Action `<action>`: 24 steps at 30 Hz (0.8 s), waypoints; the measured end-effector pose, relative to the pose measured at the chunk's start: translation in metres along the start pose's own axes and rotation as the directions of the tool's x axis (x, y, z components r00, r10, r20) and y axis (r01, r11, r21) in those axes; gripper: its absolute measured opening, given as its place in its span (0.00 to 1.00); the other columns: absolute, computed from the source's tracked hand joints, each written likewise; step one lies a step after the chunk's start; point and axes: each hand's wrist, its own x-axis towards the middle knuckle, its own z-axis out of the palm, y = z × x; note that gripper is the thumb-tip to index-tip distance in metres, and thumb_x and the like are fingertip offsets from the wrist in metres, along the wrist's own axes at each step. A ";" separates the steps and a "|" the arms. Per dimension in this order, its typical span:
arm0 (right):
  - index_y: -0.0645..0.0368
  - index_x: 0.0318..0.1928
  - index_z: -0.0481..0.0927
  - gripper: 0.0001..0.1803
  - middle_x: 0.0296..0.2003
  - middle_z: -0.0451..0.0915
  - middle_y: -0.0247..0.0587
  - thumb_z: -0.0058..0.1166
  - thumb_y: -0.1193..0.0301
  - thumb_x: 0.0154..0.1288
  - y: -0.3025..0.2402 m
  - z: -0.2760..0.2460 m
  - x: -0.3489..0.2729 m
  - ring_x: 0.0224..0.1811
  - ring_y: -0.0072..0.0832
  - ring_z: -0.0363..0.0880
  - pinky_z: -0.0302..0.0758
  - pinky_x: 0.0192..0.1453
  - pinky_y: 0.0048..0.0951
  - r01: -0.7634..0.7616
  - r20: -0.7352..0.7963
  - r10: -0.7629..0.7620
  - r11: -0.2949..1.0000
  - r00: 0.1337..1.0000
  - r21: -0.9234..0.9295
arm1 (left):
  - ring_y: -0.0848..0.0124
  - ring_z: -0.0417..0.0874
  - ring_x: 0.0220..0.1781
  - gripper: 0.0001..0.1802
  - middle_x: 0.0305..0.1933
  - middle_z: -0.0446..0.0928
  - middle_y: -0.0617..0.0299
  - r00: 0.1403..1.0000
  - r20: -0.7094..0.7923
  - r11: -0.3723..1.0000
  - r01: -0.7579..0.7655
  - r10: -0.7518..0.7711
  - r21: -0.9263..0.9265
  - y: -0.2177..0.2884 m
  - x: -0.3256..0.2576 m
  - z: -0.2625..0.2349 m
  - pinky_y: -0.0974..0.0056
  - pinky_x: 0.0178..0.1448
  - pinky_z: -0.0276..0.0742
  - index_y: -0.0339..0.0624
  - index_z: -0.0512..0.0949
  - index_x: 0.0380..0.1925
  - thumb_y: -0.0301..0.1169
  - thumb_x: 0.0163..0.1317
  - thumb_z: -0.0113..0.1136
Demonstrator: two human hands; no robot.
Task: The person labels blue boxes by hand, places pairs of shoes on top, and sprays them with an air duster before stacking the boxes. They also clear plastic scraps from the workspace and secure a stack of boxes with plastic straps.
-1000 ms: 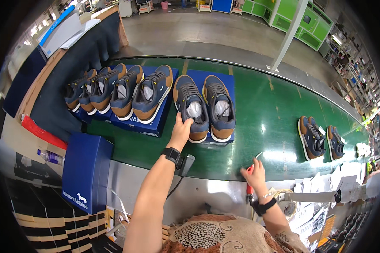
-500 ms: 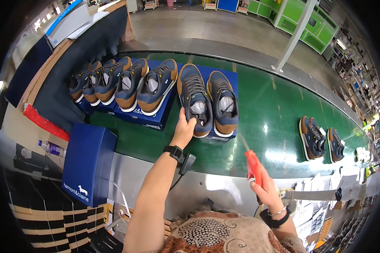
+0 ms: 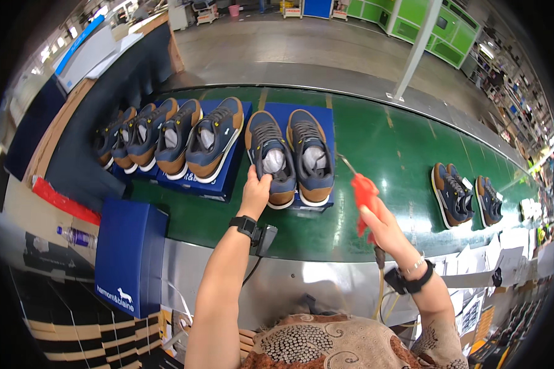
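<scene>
A pair of navy and brown sneakers stands side by side on a blue shoebox [image 3: 327,118], toes pointing away from me. My left hand [image 3: 256,192] grips the collar of the left sneaker [image 3: 281,197] near its heel, thumb on the rim. Beside it, the right sneaker [image 3: 306,131] is untouched. Both have grey laces and pale stuffing inside. Closed around a red air blow gun [image 3: 364,188], my right hand [image 3: 385,229] holds it just right of the pair. Its thin metal nozzle points up and left toward the right sneaker, apart from it. A hose hangs from its handle.
More sneakers [image 3: 215,144] stand on blue boxes at the left. A blue shoebox [image 3: 129,252] rests at the near left by a plastic bottle [image 3: 77,237]. Further pairs [image 3: 452,197] sit on the green belt [image 3: 381,154] at right. A white post [image 3: 415,52] rises beyond.
My right hand has brought the blow gun up and left, closer to the right sneaker. My left hand keeps its hold on the left sneaker. The whole view has shifted slightly.
</scene>
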 end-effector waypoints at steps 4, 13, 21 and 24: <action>0.59 0.55 0.65 0.26 0.26 0.77 0.42 0.46 0.54 0.64 -0.034 0.031 0.031 0.27 0.27 0.76 0.73 0.33 0.31 0.303 0.357 -0.258 0.950 0.898 -0.074 | 0.50 0.69 0.59 0.38 0.55 0.68 0.35 0.999 0.003 0.998 0.033 -0.033 -0.047 -0.015 0.005 -0.001 0.61 0.61 0.62 0.26 0.54 0.61 0.41 0.56 0.48; 0.60 0.53 0.67 0.24 0.26 0.76 0.35 0.46 0.55 0.65 0.000 -0.009 0.018 0.28 0.22 0.75 0.73 0.34 0.27 0.128 0.136 -0.128 0.992 0.982 0.008 | 0.51 0.69 0.60 0.38 0.57 0.68 0.37 0.998 0.010 0.997 0.057 -0.056 -0.051 -0.023 0.008 -0.001 0.63 0.62 0.61 0.28 0.54 0.62 0.42 0.56 0.48; 0.57 0.56 0.65 0.24 0.35 0.79 0.53 0.47 0.59 0.64 0.057 0.028 -0.056 0.39 0.44 0.80 0.73 0.43 0.38 0.368 0.262 -0.313 0.910 0.913 -0.193 | 0.61 0.65 0.62 0.41 0.64 0.61 0.56 0.957 0.000 0.941 0.284 -0.289 -0.185 0.002 -0.013 0.007 0.50 0.56 0.63 0.52 0.48 0.68 0.60 0.60 0.41; 0.58 0.56 0.66 0.24 0.37 0.78 0.54 0.48 0.61 0.63 0.067 0.016 -0.042 0.39 0.42 0.80 0.73 0.44 0.38 -0.138 0.043 0.140 0.989 0.989 -0.043 | 0.62 0.65 0.62 0.39 0.62 0.64 0.54 0.933 0.057 0.912 0.359 -0.355 -0.198 0.020 -0.042 -0.004 0.57 0.59 0.62 0.45 0.52 0.66 0.58 0.62 0.41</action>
